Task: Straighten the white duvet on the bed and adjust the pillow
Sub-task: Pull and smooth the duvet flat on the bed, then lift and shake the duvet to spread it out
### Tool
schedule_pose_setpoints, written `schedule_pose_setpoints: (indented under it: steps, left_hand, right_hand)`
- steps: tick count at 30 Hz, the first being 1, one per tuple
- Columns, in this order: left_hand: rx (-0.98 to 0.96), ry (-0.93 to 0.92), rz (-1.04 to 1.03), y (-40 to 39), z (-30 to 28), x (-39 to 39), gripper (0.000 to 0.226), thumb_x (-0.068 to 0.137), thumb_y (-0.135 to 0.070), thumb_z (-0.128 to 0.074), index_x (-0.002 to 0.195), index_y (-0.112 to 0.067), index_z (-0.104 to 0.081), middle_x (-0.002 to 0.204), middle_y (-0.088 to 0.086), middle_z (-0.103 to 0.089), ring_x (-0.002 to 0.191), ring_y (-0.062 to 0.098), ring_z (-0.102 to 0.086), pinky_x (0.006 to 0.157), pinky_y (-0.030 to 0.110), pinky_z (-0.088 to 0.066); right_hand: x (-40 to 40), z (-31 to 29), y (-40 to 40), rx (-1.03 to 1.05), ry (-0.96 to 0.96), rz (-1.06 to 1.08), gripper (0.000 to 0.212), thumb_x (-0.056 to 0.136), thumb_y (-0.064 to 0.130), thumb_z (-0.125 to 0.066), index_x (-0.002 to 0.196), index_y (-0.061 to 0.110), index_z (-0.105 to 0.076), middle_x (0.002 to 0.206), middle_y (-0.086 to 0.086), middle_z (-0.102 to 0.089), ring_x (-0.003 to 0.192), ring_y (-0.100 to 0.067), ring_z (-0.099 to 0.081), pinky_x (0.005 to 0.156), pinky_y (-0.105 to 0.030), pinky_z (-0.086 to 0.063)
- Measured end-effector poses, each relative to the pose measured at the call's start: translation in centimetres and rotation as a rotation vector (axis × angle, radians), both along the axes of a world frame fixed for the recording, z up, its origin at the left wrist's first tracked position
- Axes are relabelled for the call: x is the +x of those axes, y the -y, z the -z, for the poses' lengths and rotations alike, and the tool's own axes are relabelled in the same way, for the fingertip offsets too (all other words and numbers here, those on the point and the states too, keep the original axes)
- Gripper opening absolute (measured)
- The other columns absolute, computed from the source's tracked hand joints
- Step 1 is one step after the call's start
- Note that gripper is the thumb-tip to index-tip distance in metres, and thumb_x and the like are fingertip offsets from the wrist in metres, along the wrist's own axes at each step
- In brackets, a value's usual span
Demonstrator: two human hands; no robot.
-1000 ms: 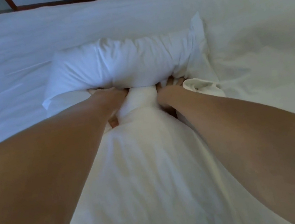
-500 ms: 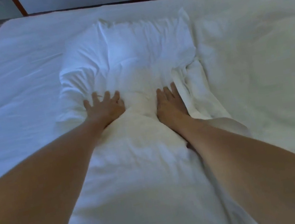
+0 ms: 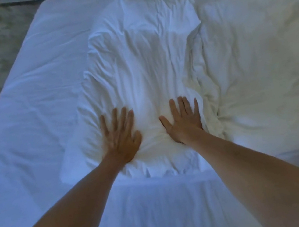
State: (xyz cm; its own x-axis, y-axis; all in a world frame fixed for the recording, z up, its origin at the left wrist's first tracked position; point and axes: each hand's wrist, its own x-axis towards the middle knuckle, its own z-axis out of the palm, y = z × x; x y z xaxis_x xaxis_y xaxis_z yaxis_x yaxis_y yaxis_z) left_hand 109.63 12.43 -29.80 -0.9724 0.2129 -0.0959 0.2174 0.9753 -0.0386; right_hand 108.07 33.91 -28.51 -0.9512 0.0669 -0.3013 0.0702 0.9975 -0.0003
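Both palms are down flat on the crumpled white fabric pillow [image 3: 144,78], which lies lengthwise in the middle of the wide white-sheeted bed [image 3: 28,98]. The left hand [image 3: 120,136] presses its near left part, fingers straight and fanned; the right hand [image 3: 184,121] mirrors it just beside, fingers spread wide, gripping nothing. That flat contact looks meant to smooth the wrinkled case. The rumpled white duvet [image 3: 256,66] sits bunched against the pillow's right edge, not yet straightened. No containers show anywhere; the far clutter is too blurred to name.
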Motion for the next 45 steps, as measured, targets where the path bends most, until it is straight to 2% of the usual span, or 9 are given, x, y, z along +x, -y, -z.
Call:
schedule_pose_setpoints:
  steps: [2, 4, 10, 14, 18, 25, 34, 40, 45]
  left_hand:
    - [0.053, -0.005, -0.036, 1.6, 0.2, 1.8, 0.073, 0.086, -0.057, -0.031, 0.153, -0.027, -0.031, 0.162, 0.005, -0.021, 0.151, 0.033, -0.01, 0.113, 0.068, 0.002]
    - [0.062, 0.058, -0.202, 3.2, 0.0, 3.1, 0.079, 0.085, -0.069, -0.027, 0.155, -0.038, -0.007, 0.165, -0.001, 0.001, 0.151, 0.03, 0.006, 0.11, 0.064, 0.016]
    - [0.287, 0.342, -0.645, 5.6, -0.7, 2.4, 0.105, 0.071, -0.092, -0.026, 0.15, -0.041, 0.021, 0.162, 0.008, 0.022, 0.148, 0.036, 0.019, 0.112, 0.067, 0.009]
    - [0.354, 0.466, -0.797, 8.1, -1.1, -0.7, 0.149, 0.037, -0.103, -0.044, 0.153, -0.031, 0.014, 0.163, 0.011, 0.012, 0.149, 0.037, 0.011, 0.116, 0.065, -0.002]
    - [0.501, 0.47, -0.902, 11.7, 0.3, -2.3, 0.168, 0.014, -0.102, -0.052, 0.153, -0.017, -0.01, 0.155, 0.017, -0.026, 0.143, 0.035, -0.027, 0.113, 0.051, -0.033]
    - [0.865, 0.38, -1.084, 13.0, 1.2, -1.7, 0.135, 0.044, -0.076, -0.08, 0.145, -0.002, -0.031, 0.145, 0.016, -0.044, 0.128, 0.036, -0.049, 0.1, 0.045, -0.048]
    - [0.924, 0.112, -1.028, 5.2, -6.0, -2.0, 0.088, 0.065, -0.05, -0.084, 0.129, 0.0, -0.05, 0.128, 0.02, -0.06, 0.119, 0.037, -0.057, 0.099, 0.044, -0.048]
    - [0.732, -0.217, -0.914, -7.8, -15.1, -1.7, 0.05, 0.075, -0.034, -0.068, 0.114, -0.003, -0.06, 0.121, 0.02, -0.062, 0.114, 0.04, -0.057, 0.093, 0.044, -0.047]
    - [0.657, -0.355, -0.633, -25.8, -22.9, -2.1, 0.044, 0.077, -0.027, -0.057, 0.115, -0.004, -0.057, 0.119, 0.019, -0.062, 0.113, 0.04, -0.058, 0.095, 0.043, -0.047]
  right_hand:
    - [1.6, -0.8, -0.4, 0.048, 0.041, 0.002, 0.088, 0.085, 0.078, -0.002, 0.156, 0.027, 0.008, 0.162, -0.013, 0.017, 0.148, -0.025, 0.023, 0.111, -0.058, 0.024]
    - [2.6, -1.6, -0.8, 0.066, 0.067, 0.031, 0.098, 0.076, 0.087, -0.002, 0.155, 0.029, 0.009, 0.161, -0.016, 0.02, 0.147, -0.028, 0.026, 0.109, -0.063, 0.022]
    - [4.0, -2.5, -1.0, -0.001, 0.164, 0.154, 0.115, 0.056, 0.102, -0.01, 0.151, 0.041, 0.016, 0.157, -0.025, 0.025, 0.145, -0.035, 0.027, 0.107, -0.073, 0.008]
    - [3.6, -1.9, -1.6, -0.059, 0.194, 0.137, 0.116, 0.054, 0.103, -0.012, 0.149, 0.044, 0.018, 0.16, -0.02, 0.021, 0.148, -0.032, 0.023, 0.11, -0.071, 0.004]
    - [3.7, -1.4, -1.8, -0.092, 0.199, 0.144, 0.116, 0.053, 0.104, -0.011, 0.149, 0.046, 0.02, 0.16, -0.014, 0.024, 0.148, -0.027, 0.025, 0.111, -0.068, 0.011]
    - [4.1, -0.1, -1.7, -0.107, 0.154, 0.138, 0.114, 0.055, 0.103, -0.008, 0.148, 0.045, 0.022, 0.159, -0.013, 0.028, 0.146, -0.027, 0.028, 0.109, -0.069, 0.014]
    - [4.8, -0.5, -4.5, -0.205, 0.097, 0.049, 0.085, 0.084, 0.081, -0.012, 0.153, 0.038, 0.013, 0.163, -0.008, 0.017, 0.149, -0.025, 0.019, 0.115, -0.063, 0.009]
    - [8.1, -3.8, -10.8, -0.984, -0.082, 0.207, 0.057, 0.099, 0.055, -0.031, 0.152, 0.041, -0.015, 0.16, 0.009, -0.024, 0.147, -0.016, -0.025, 0.12, -0.042, -0.02]
    - [10.0, -10.7, -20.8, -1.401, -0.35, 0.326, 0.047, 0.102, 0.042, -0.041, 0.147, 0.039, -0.031, 0.141, 0.006, -0.048, 0.118, -0.005, -0.055, 0.095, -0.019, -0.042]
